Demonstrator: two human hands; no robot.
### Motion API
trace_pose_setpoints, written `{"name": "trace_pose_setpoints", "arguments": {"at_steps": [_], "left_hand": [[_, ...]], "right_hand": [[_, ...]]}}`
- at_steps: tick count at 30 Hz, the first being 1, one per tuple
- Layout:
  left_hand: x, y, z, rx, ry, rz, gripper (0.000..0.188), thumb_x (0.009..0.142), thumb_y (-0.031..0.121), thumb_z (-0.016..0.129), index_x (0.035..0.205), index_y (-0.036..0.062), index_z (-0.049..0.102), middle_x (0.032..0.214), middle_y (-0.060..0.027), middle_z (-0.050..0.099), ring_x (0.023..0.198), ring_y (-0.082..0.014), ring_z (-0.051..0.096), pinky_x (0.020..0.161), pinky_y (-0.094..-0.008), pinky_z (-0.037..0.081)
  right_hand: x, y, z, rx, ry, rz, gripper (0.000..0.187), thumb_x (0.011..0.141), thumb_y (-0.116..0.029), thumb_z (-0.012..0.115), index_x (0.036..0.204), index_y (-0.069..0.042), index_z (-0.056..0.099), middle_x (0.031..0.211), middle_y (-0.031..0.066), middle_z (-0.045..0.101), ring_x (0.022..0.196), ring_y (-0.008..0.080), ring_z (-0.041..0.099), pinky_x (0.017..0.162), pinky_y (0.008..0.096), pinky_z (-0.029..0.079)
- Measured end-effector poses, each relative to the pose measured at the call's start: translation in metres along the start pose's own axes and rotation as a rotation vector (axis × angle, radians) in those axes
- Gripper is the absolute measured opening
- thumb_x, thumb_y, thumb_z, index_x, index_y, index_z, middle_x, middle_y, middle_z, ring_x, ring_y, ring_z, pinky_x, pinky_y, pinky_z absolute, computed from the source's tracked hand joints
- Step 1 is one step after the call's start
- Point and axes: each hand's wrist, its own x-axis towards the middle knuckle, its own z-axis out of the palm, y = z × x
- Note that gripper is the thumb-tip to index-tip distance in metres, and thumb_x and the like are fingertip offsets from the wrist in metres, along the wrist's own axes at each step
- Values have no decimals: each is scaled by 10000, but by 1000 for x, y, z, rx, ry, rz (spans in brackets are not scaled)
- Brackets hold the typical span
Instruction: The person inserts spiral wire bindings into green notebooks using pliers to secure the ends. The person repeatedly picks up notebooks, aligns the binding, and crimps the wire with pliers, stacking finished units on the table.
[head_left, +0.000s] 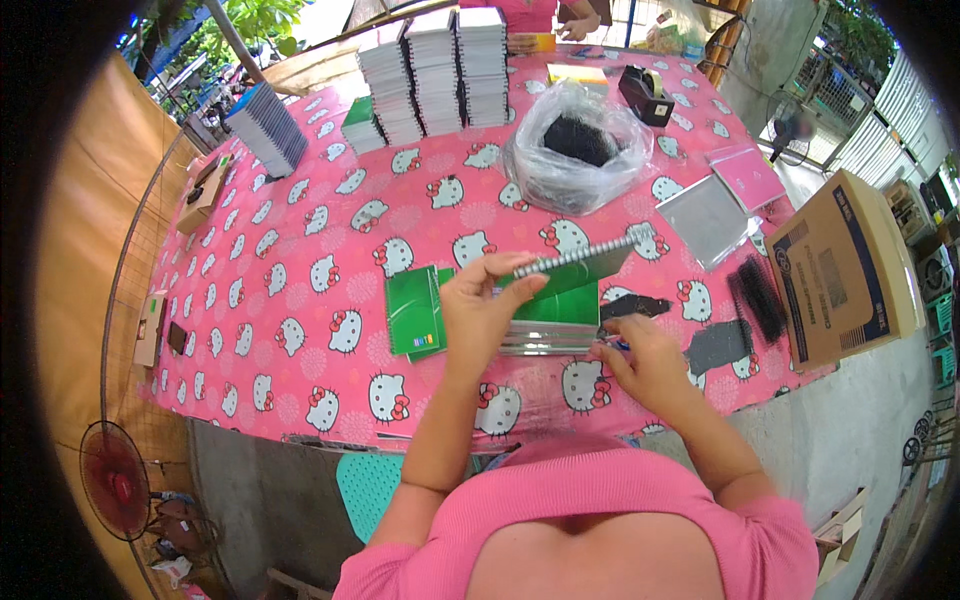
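My left hand (482,305) is closed on a green spiral notebook (585,268), gripping its coil-bound edge. The notebook is tilted up, with its coil slanting away to the right. Below it lie more green covers (565,306) and a clear plastic layer (548,342) at the near side. My right hand (648,368) has its thumb and fingers pinched together at the right end of that plastic. A bit of blue shows by those fingers, too small to name. Left of my left hand, green notebooks (412,312) lie flat on the table.
Dark scraps (718,346), black coils (760,300) and a cardboard box (835,270) lie to the right. A plastic bag (560,185), tape dispenser (645,95) and tall notebook stacks (430,85) stand farther back. Another person's hand (578,28) shows at the far edge.
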Motion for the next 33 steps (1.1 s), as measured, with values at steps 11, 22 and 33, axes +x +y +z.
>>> {"name": "trace_pose_setpoints", "arguments": {"at_steps": [11, 22, 33], "left_hand": [[-29, -12, 13, 610, -288, 481, 227, 688, -120, 716, 886, -21, 667, 965, -148, 693, 899, -241, 650, 763, -322, 529], [-31, -5, 18, 564, -260, 430, 252, 683, -130, 697, 911, -22, 676, 951, -155, 701, 885, -257, 663, 765, -322, 522], [-35, -15, 14, 551, -283, 536, 244, 694, -82, 700, 923, -2, 676, 984, -117, 699, 882, -273, 636, 786, -361, 503]], "right_hand": [[-64, 66, 31, -29, 87, 283, 450, 826, -254, 683, 1197, -28, 565, 1117, 144, 601, 1033, 327, 560, 898, 478, 416], [-7, -17, -17, 25, 262, -164, 369, 804, -193, 736, 1083, 11, 608, 942, 121, 652, 839, 268, 620, 765, 371, 495], [-14, -12, -26, 277, 144, -13, 383, 769, -151, 768, 1091, -2, 625, 1032, 152, 638, 912, 257, 641, 810, 326, 498]]}}
